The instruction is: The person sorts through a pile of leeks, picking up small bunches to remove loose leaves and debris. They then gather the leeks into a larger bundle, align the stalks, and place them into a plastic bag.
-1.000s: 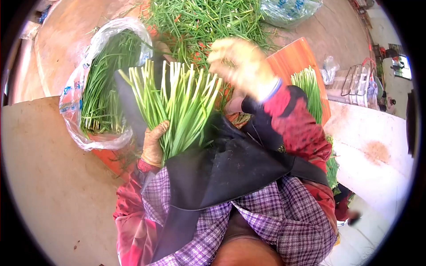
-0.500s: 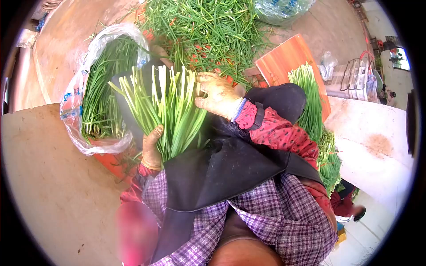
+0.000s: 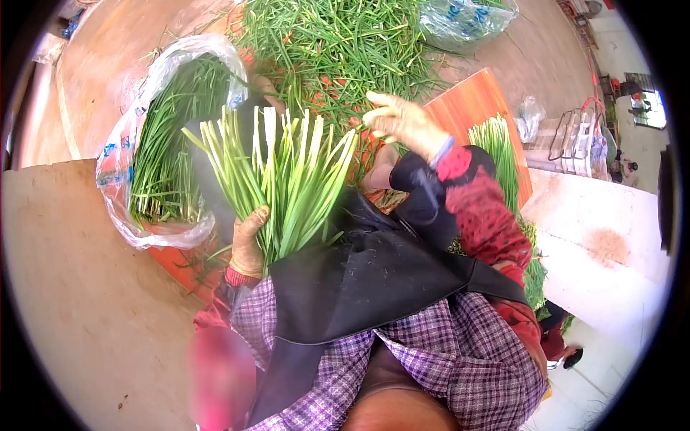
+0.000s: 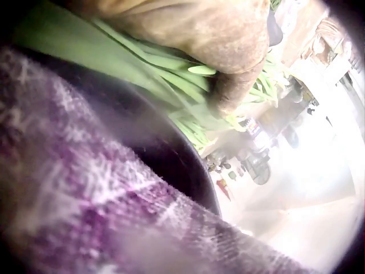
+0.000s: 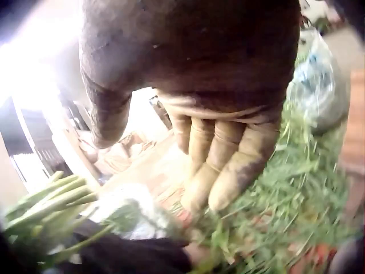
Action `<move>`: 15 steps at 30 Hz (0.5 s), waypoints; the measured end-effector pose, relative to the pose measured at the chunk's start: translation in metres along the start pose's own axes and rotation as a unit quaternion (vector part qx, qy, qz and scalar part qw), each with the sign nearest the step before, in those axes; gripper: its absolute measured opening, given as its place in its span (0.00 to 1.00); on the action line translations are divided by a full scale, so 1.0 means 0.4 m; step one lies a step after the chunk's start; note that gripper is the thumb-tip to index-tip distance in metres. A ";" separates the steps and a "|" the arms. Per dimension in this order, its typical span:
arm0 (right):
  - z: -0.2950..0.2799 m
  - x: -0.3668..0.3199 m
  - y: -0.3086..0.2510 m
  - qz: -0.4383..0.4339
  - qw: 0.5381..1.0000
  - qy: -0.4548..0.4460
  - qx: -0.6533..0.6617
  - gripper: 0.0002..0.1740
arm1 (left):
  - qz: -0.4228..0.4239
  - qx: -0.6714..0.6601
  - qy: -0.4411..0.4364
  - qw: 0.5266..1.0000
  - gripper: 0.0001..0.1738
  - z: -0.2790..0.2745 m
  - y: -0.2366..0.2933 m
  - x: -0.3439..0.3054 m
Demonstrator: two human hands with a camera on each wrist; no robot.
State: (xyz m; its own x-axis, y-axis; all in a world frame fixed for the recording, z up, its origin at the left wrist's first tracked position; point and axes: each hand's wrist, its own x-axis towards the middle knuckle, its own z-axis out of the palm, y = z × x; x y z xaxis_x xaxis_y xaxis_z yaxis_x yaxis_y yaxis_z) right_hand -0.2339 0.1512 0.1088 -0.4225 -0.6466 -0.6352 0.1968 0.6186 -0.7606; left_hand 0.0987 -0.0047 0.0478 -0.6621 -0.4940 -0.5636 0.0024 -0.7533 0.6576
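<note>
My gloved left hand point(image 3: 248, 243) grips a thick bunch of garlic chives point(image 3: 291, 179) over my lap, its thumb lying across the stalks. The pale cut ends fan out away from me, and the leaf ends go down behind the black apron point(image 3: 359, 280). In the left wrist view the glove point(image 4: 194, 34) wraps the green leaves. To the right of the bunch, my gloved right hand point(image 3: 406, 123) is raised in the air. The right wrist view shows its fingers point(image 5: 219, 154) loosely extended, the thumb apart, nothing between them.
A large heap of loose green leaves point(image 3: 330, 50) covers the floor ahead. On the left stands a clear plastic bag point(image 3: 118, 172) of chives. At right, sorted chives point(image 3: 496, 151) lean on an orange board point(image 3: 467, 97). Another plastic bag point(image 3: 467, 21) lies behind the heap.
My right hand came in to the right side of the bunch's pale ends, then moved away to the right. The left hand still holds the bunch in about the same place.
</note>
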 end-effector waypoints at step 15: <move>0.084 -0.021 0.100 -0.066 0.974 -0.039 0.212 0.33 | -0.042 -0.035 -0.040 0.998 0.22 0.039 0.038 -0.010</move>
State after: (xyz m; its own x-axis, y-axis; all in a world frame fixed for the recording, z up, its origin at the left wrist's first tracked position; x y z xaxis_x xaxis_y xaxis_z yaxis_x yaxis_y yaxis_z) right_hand -0.1929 0.1664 0.0792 -0.4041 -0.7502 -0.5234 0.4991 0.2987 -0.8134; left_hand 0.0896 -0.0074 0.0679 -0.7199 -0.3941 -0.5713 -0.0049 -0.8202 0.5721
